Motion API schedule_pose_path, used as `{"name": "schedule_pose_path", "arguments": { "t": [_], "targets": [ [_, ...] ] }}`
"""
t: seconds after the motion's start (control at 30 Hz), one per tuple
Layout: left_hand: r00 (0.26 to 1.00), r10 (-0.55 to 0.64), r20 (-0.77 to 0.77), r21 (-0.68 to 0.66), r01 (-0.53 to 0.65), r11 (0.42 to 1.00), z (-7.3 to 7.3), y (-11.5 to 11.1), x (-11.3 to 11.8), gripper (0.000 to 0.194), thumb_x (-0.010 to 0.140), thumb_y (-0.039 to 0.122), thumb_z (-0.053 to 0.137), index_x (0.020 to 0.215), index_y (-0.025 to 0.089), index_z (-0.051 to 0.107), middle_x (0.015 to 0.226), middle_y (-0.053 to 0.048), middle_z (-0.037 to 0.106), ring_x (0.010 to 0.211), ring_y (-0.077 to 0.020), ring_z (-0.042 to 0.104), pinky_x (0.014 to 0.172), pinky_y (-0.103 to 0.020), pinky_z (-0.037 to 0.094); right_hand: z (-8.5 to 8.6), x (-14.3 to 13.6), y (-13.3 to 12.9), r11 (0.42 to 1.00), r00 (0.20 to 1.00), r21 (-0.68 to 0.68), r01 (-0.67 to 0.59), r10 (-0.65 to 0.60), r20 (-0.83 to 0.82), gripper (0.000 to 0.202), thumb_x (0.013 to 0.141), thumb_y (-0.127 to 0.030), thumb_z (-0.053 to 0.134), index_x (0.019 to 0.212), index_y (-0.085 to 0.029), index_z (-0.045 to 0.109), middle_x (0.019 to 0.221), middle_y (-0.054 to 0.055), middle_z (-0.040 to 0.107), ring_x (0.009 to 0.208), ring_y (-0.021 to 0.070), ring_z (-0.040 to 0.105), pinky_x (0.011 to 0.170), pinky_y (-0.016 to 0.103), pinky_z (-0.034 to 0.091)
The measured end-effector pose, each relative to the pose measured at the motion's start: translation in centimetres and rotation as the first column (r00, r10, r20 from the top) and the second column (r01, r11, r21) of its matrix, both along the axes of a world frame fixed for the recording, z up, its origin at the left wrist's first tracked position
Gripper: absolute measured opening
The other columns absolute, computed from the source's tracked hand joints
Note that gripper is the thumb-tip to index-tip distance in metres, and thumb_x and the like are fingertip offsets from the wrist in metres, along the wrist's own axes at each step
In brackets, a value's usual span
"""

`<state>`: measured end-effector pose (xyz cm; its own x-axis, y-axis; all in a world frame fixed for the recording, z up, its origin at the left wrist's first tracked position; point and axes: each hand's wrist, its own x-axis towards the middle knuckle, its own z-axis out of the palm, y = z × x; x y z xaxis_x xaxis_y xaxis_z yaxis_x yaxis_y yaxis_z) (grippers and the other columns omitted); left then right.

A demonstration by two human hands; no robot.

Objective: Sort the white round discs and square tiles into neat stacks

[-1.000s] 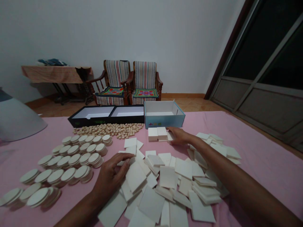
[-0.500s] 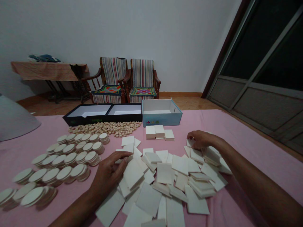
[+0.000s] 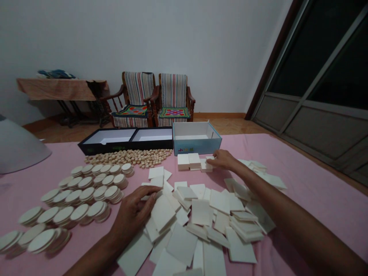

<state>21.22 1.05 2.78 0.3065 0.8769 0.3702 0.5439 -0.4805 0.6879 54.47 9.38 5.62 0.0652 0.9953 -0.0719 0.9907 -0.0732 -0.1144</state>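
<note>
Many white square tiles (image 3: 201,211) lie in a loose pile on the pink cloth. At the pile's left edge rests my left hand (image 3: 138,209), thumb and fingers apart, touching tiles but gripping none. Beyond the pile, low stacks of square tiles (image 3: 189,161) stand in a row before the blue box. My right hand (image 3: 223,159) is at the right-hand stack (image 3: 206,165), its fingers pinched on a small white tile (image 3: 210,158) held over that stack. Part of the right side of the pile is hidden behind my right forearm.
Rows of round wooden discs (image 3: 79,195) stand in stacks at the left. Small wooden pieces (image 3: 129,157) lie before a black divided box (image 3: 123,143). Right of it is the light blue box (image 3: 197,145). A pale cone-shaped object (image 3: 20,149) stands far left; chairs (image 3: 172,94) are behind.
My right hand has moved left and forward from the right side of the pile to the right-hand stack, carrying a white tile. My left hand has stayed nearly in place.
</note>
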Motion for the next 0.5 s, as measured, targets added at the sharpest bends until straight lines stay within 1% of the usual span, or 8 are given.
{"name": "schedule_pose_path", "arguments": {
  "t": [0.07, 0.17, 0.23, 0.33, 0.4, 0.5],
  "targets": [
    [1.000, -0.015, -0.007, 0.010, 0.015, 1.000, -0.1, 0.0, -0.1, 0.023, 0.087, 0.034, 0.052, 0.095, 0.019, 0.069, 0.092, -0.005, 0.071, 0.083, -0.0167, 0.067, 0.064, -0.020, 0.055, 0.0, -1.2, 0.8, 1.000, 1.000, -0.006, 0.018, -0.018, -0.004, 0.050, 0.078, -0.053, 0.054, 0.089, -0.007, 0.072, 0.082, 0.017, 0.071, 0.076, 0.0249, 0.065, 0.060, 0.027, 0.042],
    [1.000, -0.025, -0.007, 0.013, 0.025, 1.000, -0.4, 0.0, -0.3, 0.023, 0.087, 0.032, 0.051, 0.096, 0.019, 0.068, 0.094, -0.005, 0.071, 0.084, -0.0166, 0.066, 0.065, -0.020, 0.055, 0.1, -2.0, 1.3, 1.000, 1.000, -0.004, 0.018, -0.018, -0.016, 0.049, 0.081, -0.053, 0.050, 0.084, -0.009, 0.073, 0.079, 0.016, 0.072, 0.075, 0.0237, 0.065, 0.058, 0.026, 0.041],
    [1.000, -0.021, -0.008, 0.022, 0.021, 1.000, -0.6, 0.0, -0.3, 0.023, 0.087, 0.031, 0.051, 0.095, 0.019, 0.068, 0.094, -0.006, 0.071, 0.084, -0.0163, 0.066, 0.066, -0.020, 0.055, 0.3, -1.7, 1.0, 1.000, 1.000, 0.013, 0.005, -0.005, -0.029, 0.047, 0.085, -0.049, 0.045, 0.087, -0.011, 0.073, 0.085, 0.013, 0.072, 0.079, 0.0226, 0.065, 0.061, 0.025, 0.042],
    [1.000, -0.025, -0.009, 0.038, 0.025, 0.999, -0.8, 0.1, -0.4, 0.023, 0.087, 0.031, 0.051, 0.095, 0.018, 0.068, 0.093, -0.006, 0.071, 0.083, -0.0158, 0.067, 0.066, -0.020, 0.055, 0.6, 0.0, 0.1, 0.999, 0.999, 0.015, -0.030, 0.031, -0.039, 0.039, 0.089, -0.040, 0.042, 0.095, -0.014, 0.071, 0.095, 0.009, 0.072, 0.086, 0.0199, 0.065, 0.066, 0.024, 0.042],
    [1.000, -0.029, -0.009, 0.041, 0.029, 0.999, -0.8, 0.1, -0.4, 0.023, 0.087, 0.031, 0.051, 0.096, 0.018, 0.068, 0.093, -0.006, 0.071, 0.083, -0.0160, 0.067, 0.065, -0.020, 0.055, 0.7, 1.4, -1.0, 0.997, 0.997, -0.042, -0.065, 0.064, -0.039, 0.030, 0.085, -0.035, 0.049, 0.092, -0.015, 0.071, 0.093, 0.008, 0.072, 0.083, 0.0184, 0.065, 0.066, 0.023, 0.042],
    [1.000, -0.029, -0.006, 0.045, 0.029, 0.999, -0.6, 0.1, -0.2, 0.023, 0.087, 0.031, 0.052, 0.095, 0.018, 0.068, 0.093, -0.005, 0.071, 0.084, -0.0160, 0.067, 0.066, -0.020, 0.055, 0.7, 3.1, -3.0, 0.977, 0.993, -0.174, -0.119, 0.113, -0.043, 0.018, 0.073, -0.029, 0.065, 0.083, -0.017, 0.072, 0.085, 0.006, 0.073, 0.075, 0.0171, 0.065, 0.062, 0.022, 0.042]
  ]
}}
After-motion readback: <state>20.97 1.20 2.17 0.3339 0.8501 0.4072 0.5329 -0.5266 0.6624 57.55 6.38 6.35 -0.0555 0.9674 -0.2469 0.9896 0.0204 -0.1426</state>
